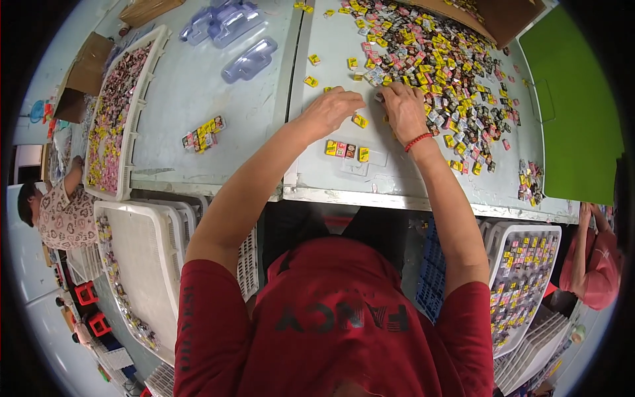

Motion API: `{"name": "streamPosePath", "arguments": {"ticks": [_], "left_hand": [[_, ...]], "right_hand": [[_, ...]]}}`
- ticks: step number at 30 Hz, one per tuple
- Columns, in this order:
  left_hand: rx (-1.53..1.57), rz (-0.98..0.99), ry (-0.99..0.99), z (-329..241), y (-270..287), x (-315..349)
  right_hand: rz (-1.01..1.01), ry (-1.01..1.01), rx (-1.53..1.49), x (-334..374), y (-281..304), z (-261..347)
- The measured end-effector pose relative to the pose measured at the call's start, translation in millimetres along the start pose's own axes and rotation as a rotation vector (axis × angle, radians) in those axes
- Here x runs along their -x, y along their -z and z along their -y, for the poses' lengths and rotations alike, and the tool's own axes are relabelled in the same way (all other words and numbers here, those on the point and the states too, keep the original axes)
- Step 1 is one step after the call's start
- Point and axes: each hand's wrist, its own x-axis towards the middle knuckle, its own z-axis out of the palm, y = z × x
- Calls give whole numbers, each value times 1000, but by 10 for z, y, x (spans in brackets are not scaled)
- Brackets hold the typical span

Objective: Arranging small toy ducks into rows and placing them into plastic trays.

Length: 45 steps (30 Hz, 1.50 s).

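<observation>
Low on the right part of the table lies a clear plastic blister tray (377, 159), partly filled with small yellow, pink and dark box-shaped pieces (342, 149). Above it my left hand (333, 111) is closed, fingers bent and tips together; whatever they hold is hidden. A loose yellow piece (359, 120) lies just below those fingertips. At the left edge of the big pile of small pieces (440, 73), my right hand (405, 114) has its fingers curled down and pressed together. I cannot make out what is in them.
Empty blister trays (250, 59) and one filled blister (204, 135) lie left of the table seam. A white crate of pieces (126, 119) stands far left. Stacked crates flank me; the right one (526, 284) holds filled packs. A cardboard box (506, 20) stands behind the pile. People sit at both sides.
</observation>
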Motion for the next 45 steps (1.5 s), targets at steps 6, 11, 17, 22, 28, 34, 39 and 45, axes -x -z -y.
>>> {"name": "streamPosePath", "arguments": {"ticks": [6,11,17,22,28,34,39,45], "left_hand": [[57,-275,92,-123,-45,89],[153,-306,-12,-589,20,172],[195,-274,-68,-778,-229,273],[183,-284,-63,-767,-269,341],[178,-321,-66,-731,-332,466],[223,-304,-55,-739,-269,482],[226,-286,-42,-763,-269,476],[209,-306,-11,-796,-245,490]], "right_hand": [[65,20,-19,36,12,-1],[-189,34,-67,124,-65,99],[-244,-85,-153,84,-44,202],[-146,-196,-69,51,-11,274],[-192,-77,-292,435,293,266],[-135,49,-200,911,495,355],[-74,103,-163,925,474,347],[-91,116,-186,1016,452,384]]}}
